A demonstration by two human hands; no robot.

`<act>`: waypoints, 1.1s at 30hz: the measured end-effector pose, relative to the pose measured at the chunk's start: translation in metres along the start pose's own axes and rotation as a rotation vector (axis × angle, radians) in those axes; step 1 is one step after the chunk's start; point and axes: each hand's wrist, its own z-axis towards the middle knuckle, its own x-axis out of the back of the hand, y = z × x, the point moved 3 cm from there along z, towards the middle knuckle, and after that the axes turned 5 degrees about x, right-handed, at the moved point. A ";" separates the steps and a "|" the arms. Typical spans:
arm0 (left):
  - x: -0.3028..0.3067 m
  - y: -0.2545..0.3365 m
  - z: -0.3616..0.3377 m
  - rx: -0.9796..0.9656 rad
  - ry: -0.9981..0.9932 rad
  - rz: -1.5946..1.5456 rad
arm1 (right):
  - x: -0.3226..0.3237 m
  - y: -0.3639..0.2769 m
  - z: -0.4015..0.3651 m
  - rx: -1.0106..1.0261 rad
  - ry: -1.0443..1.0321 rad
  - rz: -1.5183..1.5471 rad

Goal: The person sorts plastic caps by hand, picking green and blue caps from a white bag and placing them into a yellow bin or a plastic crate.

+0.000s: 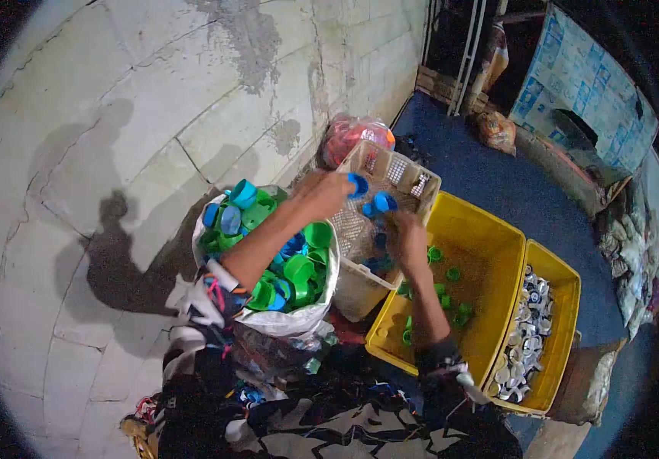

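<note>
My left hand point(323, 193) reaches over the white plastic basket point(360, 284), its fingers closed on a blue cap point(358, 185). At the basket's right side, my right hand point(407, 239) has its fingers curled against another blue cap point(384, 202); the exact grip is partly hidden. Several darker blue pieces lie in the basket below the hands. Under my left forearm stands a white sack point(299, 325), its top rolled open, heaped with green caps point(299, 268) and blue ones.
Right of the basket stands a yellow crate point(482, 237) with a few green caps. Beside it, a narrower yellow crate point(563, 306) contains many silvery-white caps point(524, 336). A clear bag of reddish things point(354, 138) sits behind the basket. A block wall point(115, 168) rises at left.
</note>
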 end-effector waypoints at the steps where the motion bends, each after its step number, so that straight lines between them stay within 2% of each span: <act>1: -0.009 -0.006 0.012 -0.019 0.073 -0.007 | -0.003 0.015 0.009 0.025 0.009 -0.024; 3: -0.028 -0.019 0.032 -0.051 0.228 -0.021 | -0.004 0.036 0.023 -0.096 -0.116 0.005; 4: -0.025 -0.024 0.036 0.112 0.079 0.025 | -0.004 0.044 0.028 -0.146 -0.176 0.018; 6: -0.029 -0.039 0.030 0.133 0.051 0.012 | -0.023 0.094 0.015 -0.157 -0.153 -0.011; 8: -0.024 -0.049 0.010 0.188 0.010 -0.008 | -0.022 0.102 -0.001 -0.092 -0.107 0.030; 11: -0.007 -0.047 -0.033 0.260 -0.045 -0.065 | -0.023 0.097 -0.029 -0.280 -0.272 -0.092; 13: -0.016 -0.064 -0.059 0.255 -0.049 -0.116 | -0.032 0.099 -0.048 -0.215 -0.214 -0.010; 14: -0.014 -0.065 -0.074 0.234 0.038 -0.172 | -0.035 0.093 -0.053 -0.182 -0.185 0.032; 17: -0.007 -0.067 -0.113 0.272 0.056 -0.276 | -0.036 0.060 -0.063 -0.336 -0.241 0.054; 18: -0.006 -0.068 -0.125 0.260 0.089 -0.308 | -0.035 0.050 -0.066 -0.247 -0.165 0.085; 21: -0.003 -0.068 -0.155 0.254 0.078 -0.288 | -0.039 0.024 -0.077 -0.237 -0.152 0.165; 24: -0.002 -0.060 -0.169 0.262 0.132 -0.348 | -0.044 0.003 -0.084 -0.289 -0.231 0.182; 27: 0.002 -0.041 -0.172 0.215 0.151 -0.380 | -0.054 -0.012 -0.101 -0.202 -0.225 0.181; 30: -0.004 -0.030 -0.171 0.245 0.027 -0.285 | -0.053 -0.027 -0.108 -0.146 -0.197 0.215; 33: -0.003 -0.019 -0.162 0.371 -0.088 -0.263 | -0.038 -0.068 -0.095 -0.158 -0.242 0.204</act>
